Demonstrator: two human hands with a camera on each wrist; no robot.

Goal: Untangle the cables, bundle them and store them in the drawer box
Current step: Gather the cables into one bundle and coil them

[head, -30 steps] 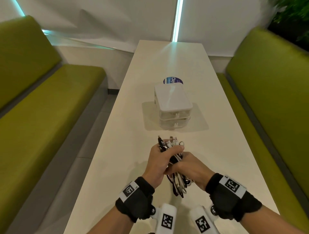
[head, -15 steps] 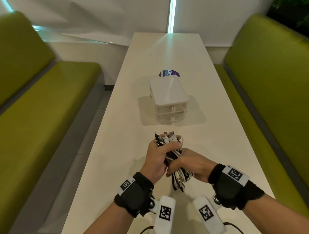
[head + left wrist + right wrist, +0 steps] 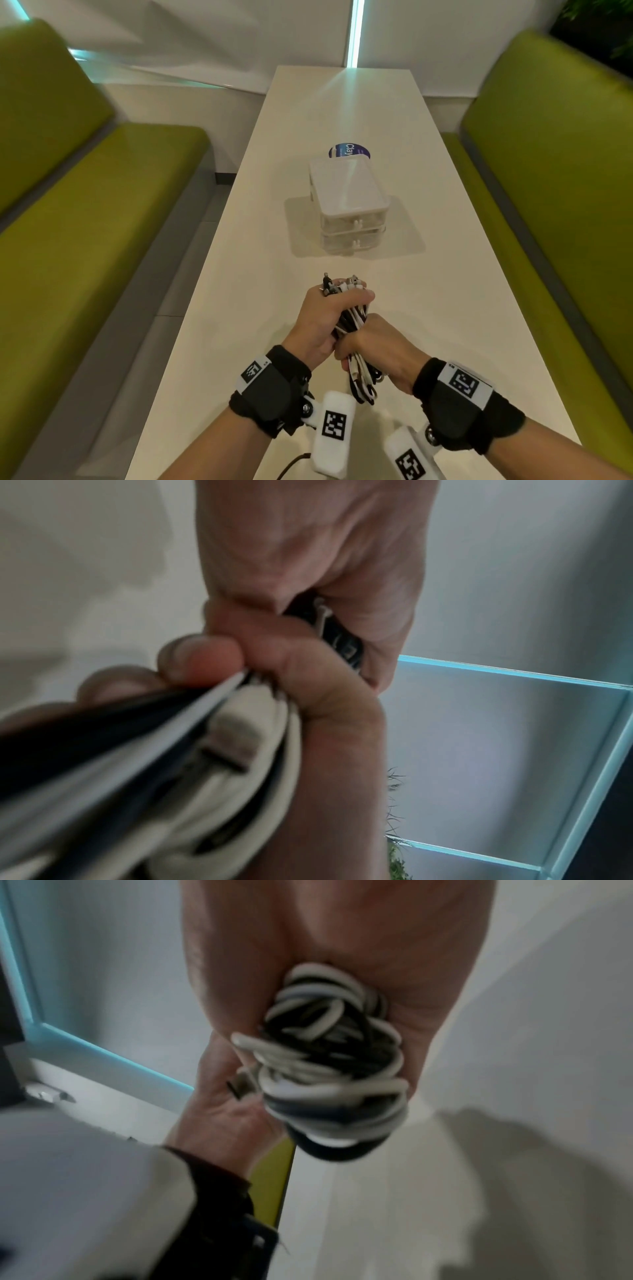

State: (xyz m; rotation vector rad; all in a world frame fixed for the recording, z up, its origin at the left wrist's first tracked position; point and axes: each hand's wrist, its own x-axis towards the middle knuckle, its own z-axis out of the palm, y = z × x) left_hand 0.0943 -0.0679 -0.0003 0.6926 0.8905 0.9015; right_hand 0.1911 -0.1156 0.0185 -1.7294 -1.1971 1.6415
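Observation:
A bundle of black and white cables (image 3: 352,318) is held above the near part of the white table (image 3: 445,308). My left hand (image 3: 329,315) grips its far half, where plug ends stick out past the fingers. My right hand (image 3: 380,346) grips the near half, and looped cable ends (image 3: 363,383) hang below it. The left wrist view shows the cable bundle (image 3: 192,750) running between curled fingers. The right wrist view shows the folded loops of the cable bundle (image 3: 329,1064) in my fist. The translucent white drawer box (image 3: 349,205) stands further along the table, both drawers closed.
A round blue sticker (image 3: 347,151) lies on the table just behind the drawer box. Green upholstered benches (image 3: 85,212) (image 3: 555,178) run along both long sides of the table. A white wall closes the far end.
Both hands keep the same grip on the bundle. The view has shifted slightly, so the drawer box and the hands sit a little higher in the picture.

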